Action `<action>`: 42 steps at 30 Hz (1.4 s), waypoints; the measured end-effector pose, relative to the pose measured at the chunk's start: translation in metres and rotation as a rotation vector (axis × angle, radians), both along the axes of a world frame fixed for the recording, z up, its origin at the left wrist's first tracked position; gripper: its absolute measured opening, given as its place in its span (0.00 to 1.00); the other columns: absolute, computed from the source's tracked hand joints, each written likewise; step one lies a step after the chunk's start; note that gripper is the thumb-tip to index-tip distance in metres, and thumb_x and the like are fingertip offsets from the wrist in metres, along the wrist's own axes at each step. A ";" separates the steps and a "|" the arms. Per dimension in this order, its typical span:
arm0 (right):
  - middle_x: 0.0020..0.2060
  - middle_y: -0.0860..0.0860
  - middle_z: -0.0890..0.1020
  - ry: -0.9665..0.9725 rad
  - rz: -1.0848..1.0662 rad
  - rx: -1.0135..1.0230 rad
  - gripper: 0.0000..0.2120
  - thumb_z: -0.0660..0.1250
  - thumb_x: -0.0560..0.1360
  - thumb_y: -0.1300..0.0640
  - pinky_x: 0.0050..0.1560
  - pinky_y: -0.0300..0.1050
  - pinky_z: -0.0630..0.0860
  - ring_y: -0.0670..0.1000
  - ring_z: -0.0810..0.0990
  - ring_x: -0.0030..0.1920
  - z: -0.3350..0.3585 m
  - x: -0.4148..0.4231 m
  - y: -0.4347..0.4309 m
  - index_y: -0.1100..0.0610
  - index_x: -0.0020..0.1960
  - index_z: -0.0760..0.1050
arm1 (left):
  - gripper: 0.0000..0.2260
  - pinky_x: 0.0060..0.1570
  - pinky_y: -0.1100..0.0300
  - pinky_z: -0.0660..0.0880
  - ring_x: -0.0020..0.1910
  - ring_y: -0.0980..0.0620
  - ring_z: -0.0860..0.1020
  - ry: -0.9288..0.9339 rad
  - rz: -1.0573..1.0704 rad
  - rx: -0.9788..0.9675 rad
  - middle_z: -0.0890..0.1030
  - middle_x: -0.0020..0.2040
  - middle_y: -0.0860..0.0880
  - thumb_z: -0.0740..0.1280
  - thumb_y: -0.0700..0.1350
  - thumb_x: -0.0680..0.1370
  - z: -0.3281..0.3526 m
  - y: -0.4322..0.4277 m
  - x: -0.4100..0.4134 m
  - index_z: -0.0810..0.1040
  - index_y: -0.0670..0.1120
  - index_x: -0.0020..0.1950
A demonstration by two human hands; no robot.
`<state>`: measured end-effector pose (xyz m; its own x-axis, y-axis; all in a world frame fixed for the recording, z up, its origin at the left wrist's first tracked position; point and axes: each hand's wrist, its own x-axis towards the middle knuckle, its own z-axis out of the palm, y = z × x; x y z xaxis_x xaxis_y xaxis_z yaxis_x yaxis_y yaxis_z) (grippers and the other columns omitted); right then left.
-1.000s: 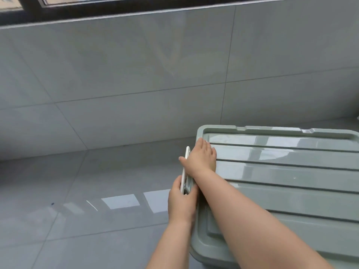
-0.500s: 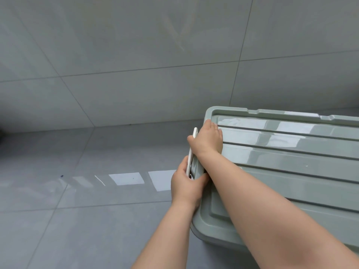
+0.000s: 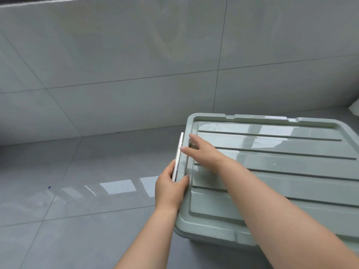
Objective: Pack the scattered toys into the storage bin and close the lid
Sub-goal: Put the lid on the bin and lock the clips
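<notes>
Pale grey tiles cover the wall (image 3: 116, 74), and it meets a glossy grey tiled floor (image 3: 77, 200) that carries bright patches of reflected light. On the floor to the right, close to the wall, stands a sage-green rectangular plastic storage bin (image 3: 223, 247). Its ribbed sage-green plastic lid (image 3: 272, 171) lies flat on top and covers it completely. A thin white plastic clip (image 3: 179, 150) stands upright against the left short end of the lid.

The person's left hand (image 3: 171, 189) grips the lower part of the clip, with its fingers (image 3: 168, 171) curled round the outer side and the thumb pressed on the lid's rim. The right arm reaches across the lid from the near right. The right hand (image 3: 204, 150) is spread out, its fingers (image 3: 186, 149) straight and holding nothing, and one fingertip touches the clip about halfway up. The hand's heel sits low over the lid's ridges, though I cannot tell whether it rests on them.

At the far right edge something white (image 3: 354, 107) shows by the wall, too cropped to identify.
</notes>
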<state>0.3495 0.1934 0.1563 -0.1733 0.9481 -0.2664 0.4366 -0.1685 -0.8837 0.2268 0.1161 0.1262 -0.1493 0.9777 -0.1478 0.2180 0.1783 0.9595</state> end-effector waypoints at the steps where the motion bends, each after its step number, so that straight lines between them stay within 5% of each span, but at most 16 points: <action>1: 0.72 0.46 0.65 0.112 0.012 -0.029 0.30 0.64 0.76 0.49 0.61 0.38 0.65 0.45 0.65 0.70 0.004 0.015 -0.017 0.51 0.74 0.57 | 0.19 0.50 0.57 0.78 0.45 0.59 0.81 0.006 -0.006 -0.001 0.84 0.44 0.61 0.67 0.39 0.69 0.002 -0.001 0.000 0.78 0.64 0.50; 5: 0.65 0.37 0.71 0.052 -0.004 0.118 0.20 0.63 0.76 0.50 0.67 0.36 0.63 0.32 0.67 0.65 0.022 0.120 -0.099 0.42 0.68 0.66 | 0.22 0.50 0.52 0.78 0.45 0.56 0.82 0.052 -0.015 -0.010 0.84 0.42 0.61 0.67 0.37 0.71 0.008 -0.003 0.000 0.77 0.69 0.43; 8: 0.65 0.28 0.65 -0.283 -0.049 0.168 0.22 0.59 0.70 0.33 0.67 0.29 0.56 0.25 0.59 0.65 0.039 0.210 -0.167 0.30 0.63 0.64 | 0.19 0.50 0.53 0.76 0.47 0.52 0.81 0.118 -0.002 -0.012 0.83 0.44 0.60 0.69 0.37 0.72 0.014 -0.006 0.004 0.77 0.64 0.50; 11: 0.72 0.35 0.54 -0.655 -0.135 0.135 0.28 0.55 0.63 0.24 0.72 0.37 0.48 0.38 0.48 0.73 0.028 0.285 -0.221 0.23 0.63 0.57 | 0.21 0.51 0.52 0.73 0.48 0.47 0.78 0.197 0.024 -0.027 0.81 0.51 0.50 0.72 0.44 0.70 0.014 -0.009 0.003 0.76 0.55 0.61; 13: 0.75 0.46 0.50 -0.782 -0.372 0.044 0.28 0.61 0.72 0.36 0.73 0.48 0.48 0.50 0.45 0.75 0.018 0.325 -0.251 0.31 0.68 0.55 | 0.26 0.53 0.45 0.76 0.47 0.44 0.79 0.270 0.035 -0.044 0.82 0.53 0.48 0.70 0.53 0.64 0.008 -0.009 0.005 0.75 0.57 0.62; 15: 0.76 0.51 0.48 -0.719 -0.580 -0.086 0.31 0.61 0.76 0.44 0.74 0.52 0.48 0.54 0.45 0.76 0.011 0.347 -0.267 0.41 0.74 0.49 | 0.28 0.51 0.40 0.76 0.47 0.43 0.80 0.330 0.055 -0.056 0.82 0.54 0.47 0.68 0.56 0.62 -0.019 -0.001 -0.001 0.73 0.59 0.62; 18: 0.75 0.51 0.56 -0.189 -0.737 -0.229 0.35 0.60 0.78 0.48 0.70 0.53 0.63 0.54 0.61 0.72 -0.003 0.341 -0.268 0.47 0.76 0.42 | 0.26 0.52 0.39 0.75 0.48 0.40 0.79 0.405 0.070 -0.044 0.80 0.57 0.44 0.70 0.54 0.64 -0.001 -0.010 0.010 0.73 0.53 0.62; 20: 0.67 0.54 0.69 0.111 -0.835 -0.252 0.28 0.59 0.79 0.54 0.53 0.53 0.78 0.54 0.75 0.58 -0.010 0.325 -0.261 0.50 0.75 0.50 | 0.22 0.54 0.43 0.74 0.51 0.38 0.78 0.412 0.057 -0.049 0.79 0.58 0.41 0.72 0.49 0.70 0.016 -0.016 0.019 0.73 0.48 0.63; 23: 0.56 0.56 0.75 0.131 -0.902 -0.218 0.20 0.55 0.78 0.63 0.37 0.45 0.78 0.52 0.77 0.45 -0.013 0.315 -0.247 0.54 0.69 0.60 | 0.24 0.56 0.45 0.69 0.59 0.36 0.74 0.418 0.048 -0.074 0.75 0.63 0.37 0.69 0.44 0.75 0.016 -0.016 0.018 0.68 0.40 0.68; 27: 0.51 0.54 0.75 0.139 -0.872 -0.189 0.19 0.53 0.78 0.66 0.38 0.45 0.75 0.51 0.76 0.45 -0.013 0.311 -0.227 0.55 0.67 0.62 | 0.19 0.48 0.50 0.66 0.56 0.37 0.73 0.426 0.076 -0.096 0.75 0.60 0.37 0.63 0.40 0.78 0.005 -0.034 0.008 0.66 0.39 0.67; 32: 0.56 0.57 0.73 0.107 -0.759 -0.142 0.18 0.54 0.78 0.63 0.41 0.47 0.76 0.52 0.75 0.48 -0.017 0.285 -0.179 0.55 0.68 0.59 | 0.19 0.52 0.46 0.67 0.60 0.36 0.71 0.489 0.243 -0.042 0.73 0.64 0.39 0.60 0.38 0.77 0.007 -0.048 -0.017 0.65 0.41 0.69; 34: 0.65 0.57 0.68 0.053 -0.686 -0.081 0.23 0.58 0.79 0.55 0.56 0.54 0.75 0.55 0.72 0.59 -0.025 0.267 -0.159 0.52 0.71 0.54 | 0.20 0.54 0.46 0.67 0.62 0.35 0.70 0.516 0.314 -0.055 0.72 0.66 0.39 0.60 0.39 0.78 0.012 -0.046 -0.036 0.65 0.40 0.70; 37: 0.74 0.54 0.51 -0.155 -0.473 0.002 0.45 0.71 0.70 0.48 0.73 0.52 0.54 0.54 0.52 0.74 -0.026 0.236 -0.133 0.48 0.75 0.45 | 0.20 0.56 0.46 0.67 0.61 0.34 0.71 0.580 0.365 -0.092 0.73 0.66 0.38 0.60 0.40 0.79 0.015 -0.035 -0.070 0.65 0.41 0.70; 39: 0.75 0.51 0.43 -0.234 -0.256 0.037 0.50 0.77 0.61 0.45 0.74 0.51 0.51 0.52 0.44 0.76 -0.024 0.215 -0.119 0.40 0.73 0.49 | 0.19 0.54 0.47 0.67 0.60 0.34 0.71 0.614 0.375 -0.117 0.74 0.65 0.37 0.59 0.40 0.79 0.016 -0.022 -0.094 0.65 0.41 0.70; 42: 0.75 0.47 0.42 -0.337 -0.113 0.135 0.39 0.74 0.57 0.42 0.74 0.52 0.53 0.55 0.47 0.75 -0.027 0.185 -0.102 0.35 0.65 0.64 | 0.20 0.52 0.50 0.67 0.60 0.35 0.72 0.645 0.354 -0.151 0.73 0.66 0.38 0.58 0.41 0.80 0.012 0.004 -0.125 0.64 0.43 0.72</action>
